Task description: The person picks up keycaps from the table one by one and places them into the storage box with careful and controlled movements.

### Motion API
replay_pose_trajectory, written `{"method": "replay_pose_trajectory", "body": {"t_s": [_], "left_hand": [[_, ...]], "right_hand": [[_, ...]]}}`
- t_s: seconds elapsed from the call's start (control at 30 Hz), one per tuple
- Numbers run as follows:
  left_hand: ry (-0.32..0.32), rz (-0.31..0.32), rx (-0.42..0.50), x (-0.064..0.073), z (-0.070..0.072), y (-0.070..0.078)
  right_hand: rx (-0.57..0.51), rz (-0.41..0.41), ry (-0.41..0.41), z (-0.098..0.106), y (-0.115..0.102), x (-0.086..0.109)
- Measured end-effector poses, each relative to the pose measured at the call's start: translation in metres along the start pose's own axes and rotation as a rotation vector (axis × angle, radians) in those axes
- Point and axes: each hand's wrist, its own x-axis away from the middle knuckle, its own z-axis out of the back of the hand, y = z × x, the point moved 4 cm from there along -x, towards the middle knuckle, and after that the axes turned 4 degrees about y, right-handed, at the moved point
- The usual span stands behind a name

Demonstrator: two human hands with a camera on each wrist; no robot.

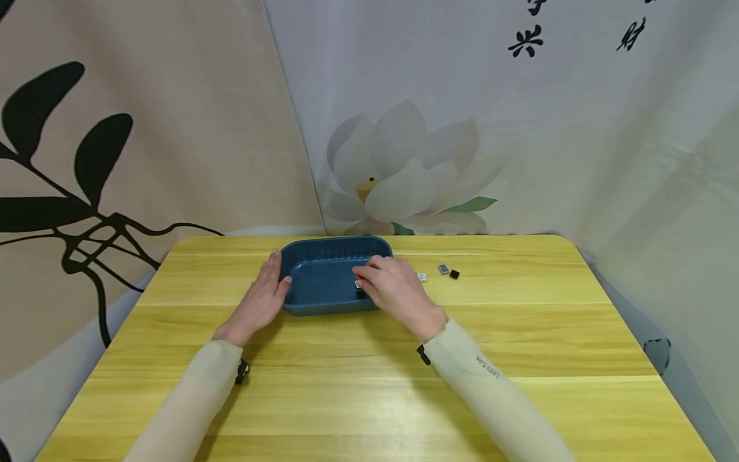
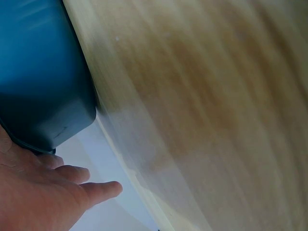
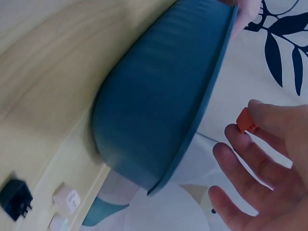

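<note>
A dark blue rectangular tray sits near the table's far edge. My left hand rests against its left end with straight fingers, and the left wrist view shows those fingers at the tray's wall. Over the tray's right side, my right hand pinches a small orange block between thumb and index finger, while its other fingers are spread and loosely bent. A small black piece shows inside the tray, just below the right fingertips.
To the right of the tray lie a small white block, a grey-blue one and a black one. In the right wrist view the black block has short pins. A printed curtain hangs behind the wooden table.
</note>
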Motion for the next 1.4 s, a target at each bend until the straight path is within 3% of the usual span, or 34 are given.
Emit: {"method": "replay_pose_trajectory", "body": {"t_s": [0.37, 0.73, 1.03, 1.4], "left_hand": [[0.002, 0.002, -0.005, 0.002, 0.002, 0.003], [-0.004, -0.013, 0.008, 0.000, 0.004, 0.006], [-0.009, -0.001, 0.016, 0.001, 0.002, 0.003], [0.003, -0.008, 0.000, 0.001, 0.002, 0.003]], "right_hand": [[0.025, 0.000, -0.080, -0.017, -0.009, -0.016], [0.094, -0.055, -0.183, -0.036, -0.008, -0.030], [0.100, -0.046, -0.208, -0.046, -0.013, -0.046], [0.111, -0.131, -0.306, -0.057, -0.013, -0.054]]}}
